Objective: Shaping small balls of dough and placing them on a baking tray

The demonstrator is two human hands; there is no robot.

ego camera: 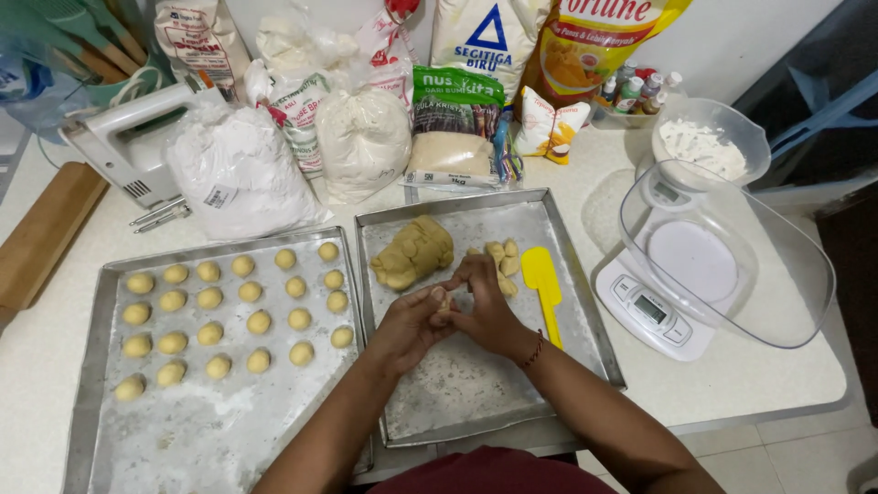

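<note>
White counter [55, 366] carries two metal baking trays side by side, with bags of flour and sugar [238, 169] lined along the wall behind them, a hand mixer [123, 146] at the far left, and a kitchen scale [654, 297] under a clear bowl [732, 265] on the right. On the left tray [101, 430] sit rows of small dough balls [238, 311], while the right tray [457, 384] holds a lump of dough [412, 252], a few cut pieces [503, 261] and a yellow scraper [546, 288]. Above the right tray the left hand [407, 325] and right hand [489, 311] meet, fingers curled closed around one small dough piece [442, 300] pinched between them.
</note>
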